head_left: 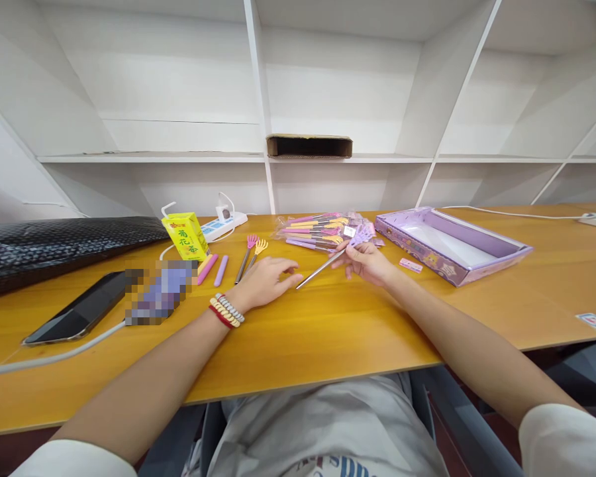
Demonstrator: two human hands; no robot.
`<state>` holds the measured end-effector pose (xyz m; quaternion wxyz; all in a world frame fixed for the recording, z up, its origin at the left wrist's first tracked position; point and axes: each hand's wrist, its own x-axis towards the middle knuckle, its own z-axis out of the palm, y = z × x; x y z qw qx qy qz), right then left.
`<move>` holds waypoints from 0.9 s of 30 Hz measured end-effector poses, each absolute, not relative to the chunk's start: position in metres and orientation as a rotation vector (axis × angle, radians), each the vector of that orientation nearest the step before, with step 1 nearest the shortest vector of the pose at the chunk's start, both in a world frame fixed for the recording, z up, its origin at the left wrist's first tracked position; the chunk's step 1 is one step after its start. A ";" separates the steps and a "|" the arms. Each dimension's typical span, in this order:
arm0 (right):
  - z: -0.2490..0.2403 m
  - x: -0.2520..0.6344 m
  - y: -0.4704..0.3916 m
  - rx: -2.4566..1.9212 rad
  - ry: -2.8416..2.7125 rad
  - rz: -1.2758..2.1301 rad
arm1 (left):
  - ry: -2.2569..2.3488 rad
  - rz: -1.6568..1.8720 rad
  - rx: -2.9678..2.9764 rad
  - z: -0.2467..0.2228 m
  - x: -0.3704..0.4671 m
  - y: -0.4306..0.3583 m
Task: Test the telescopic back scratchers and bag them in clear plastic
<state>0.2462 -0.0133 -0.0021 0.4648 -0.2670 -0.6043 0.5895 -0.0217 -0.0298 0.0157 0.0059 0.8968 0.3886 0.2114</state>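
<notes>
Between the fingers of my right hand [368, 262] is a back scratcher with a bare metal rod [320, 268] and a purple claw head [360, 236]. Its rod slants down toward my left hand [268, 283], which is open, thumb and fingers apart near the rod's free end. Left of that hand lie a pink-headed back scratcher [251, 242] and a yellow-headed one [261, 247], both with dark rods. Beside them are a purple tube [221, 270], a pink tube [208, 269] and a partly hidden yellow one.
Behind my hands lie bagged back scratchers [315, 232]. At right are a purple tray box [496, 262] and a small pink label [410, 265]. A yellow drink carton [186, 237], power strip [223, 227], black phone [82, 308] and dark bag [69, 248] occupy the left.
</notes>
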 end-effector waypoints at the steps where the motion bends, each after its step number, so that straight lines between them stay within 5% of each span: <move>1: 0.000 0.247 -0.012 -0.668 -1.445 1.433 | 1.290 0.714 2.806 0.017 -0.025 -0.027; 5: 0.008 0.252 -0.009 -0.766 -1.290 1.356 | 1.845 0.842 2.677 0.025 -0.050 -0.009; 10: 0.005 0.253 -0.005 -0.845 -1.218 1.273 | 2.490 0.413 2.313 0.031 -0.089 0.011; 27: 0.012 0.250 -0.016 -0.910 -1.503 0.567 | 2.634 0.213 2.008 0.024 -0.099 0.019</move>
